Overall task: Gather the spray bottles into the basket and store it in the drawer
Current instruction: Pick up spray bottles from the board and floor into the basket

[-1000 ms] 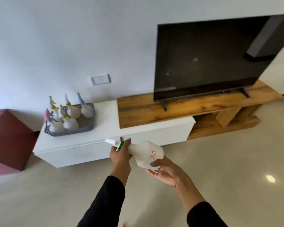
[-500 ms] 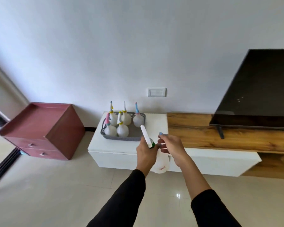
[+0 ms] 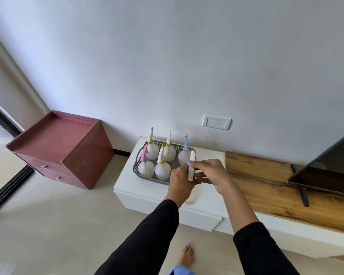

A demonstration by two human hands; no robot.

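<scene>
A grey perforated basket [image 3: 137, 165] stands on the white low cabinet [image 3: 127, 181] against the wall. Several white spray bottles [image 3: 161, 170] with coloured nozzles stand upright in it. I hold one more white spray bottle [image 3: 191, 167] upright just in front of the basket's right end. My left hand [image 3: 180, 181] grips its neck. My right hand [image 3: 208, 173] pinches the nozzle head from the right. The bottle's body hangs below my hands, mostly hidden.
A dark red two-drawer chest [image 3: 68, 147] stands on the floor left of the cabinet. A wooden shelf [image 3: 266, 183] carries a black TV [image 3: 329, 167] at the right. A wall switch plate [image 3: 216, 122] sits above the cabinet. My bare foot [image 3: 187, 255] is on the tiled floor below.
I have stepped closer to the cabinet. The bottle has moved up and forward toward the basket's right end, and my right hand has shifted onto the nozzle head.
</scene>
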